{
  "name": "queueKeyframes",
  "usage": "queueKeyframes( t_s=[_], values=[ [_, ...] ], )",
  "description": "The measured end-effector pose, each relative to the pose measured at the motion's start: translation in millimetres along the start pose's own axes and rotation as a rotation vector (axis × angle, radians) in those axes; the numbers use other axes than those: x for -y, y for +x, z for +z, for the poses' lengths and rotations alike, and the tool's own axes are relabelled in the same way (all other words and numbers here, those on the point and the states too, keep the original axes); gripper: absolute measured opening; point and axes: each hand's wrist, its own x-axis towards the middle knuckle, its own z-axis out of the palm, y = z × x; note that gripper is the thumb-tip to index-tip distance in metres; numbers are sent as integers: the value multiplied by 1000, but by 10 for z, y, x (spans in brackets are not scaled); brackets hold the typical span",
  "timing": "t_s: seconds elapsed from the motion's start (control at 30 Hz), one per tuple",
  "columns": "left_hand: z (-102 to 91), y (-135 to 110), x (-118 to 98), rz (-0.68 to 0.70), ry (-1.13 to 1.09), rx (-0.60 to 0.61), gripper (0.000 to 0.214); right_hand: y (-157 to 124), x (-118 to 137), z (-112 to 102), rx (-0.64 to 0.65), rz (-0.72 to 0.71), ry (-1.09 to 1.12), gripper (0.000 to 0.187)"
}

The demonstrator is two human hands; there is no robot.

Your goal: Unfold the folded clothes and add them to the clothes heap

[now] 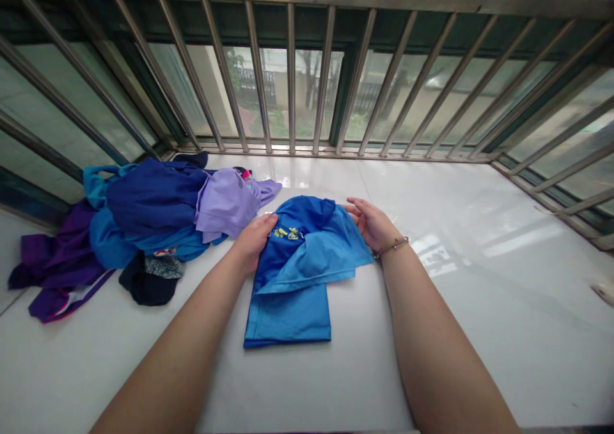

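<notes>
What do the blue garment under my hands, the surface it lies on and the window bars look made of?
Blue garment: thin, smooth fabric with slight sheen, likely synthetic. White surface: glossy, reflecting the window light, perhaps polished stone or tile. Window bars: dull brushed metal, probably steel.

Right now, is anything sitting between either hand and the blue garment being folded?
Nothing visible. The left hand rests directly on the blue garment at its left edge, and the right hand touches its upper right edge. The pile of clothes lies apart to the left on the white surface.
</notes>
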Motion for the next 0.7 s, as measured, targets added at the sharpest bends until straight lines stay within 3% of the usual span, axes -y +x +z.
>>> queueKeyframes(
  t_s=[0.1,0.27,0.37,0.43,0.53,0.6,0.63,0.7],
  values=[
    [-8,23,-21,12,-44,-53,39,-25,-1,-14,60,32,4,53],
    [29,-17,-29,72,0,-7,44,-49,-43,-4,227,23,-194,74],
    [-20,32,-11,126,48,-48,48,-36,-52,-29,319,47,-196,62],
    [-90,86,-2,196,110,-196,48,-27,-50,-51,299,58,-145,54],
    [-183,111,-22,414,360,-506,44,-5,-53,-75,162,42,-77,54],
    [-192,62,-53,610,656,-595,38,17,-59,-82,69,17,-74,55],
    [-175,25,-66,691,804,-573,32,27,-62,-83,39,8,-76,56],
    [-112,-51,-73,768,1036,-378,20,41,-66,-82,24,11,-81,56]
  ],
)
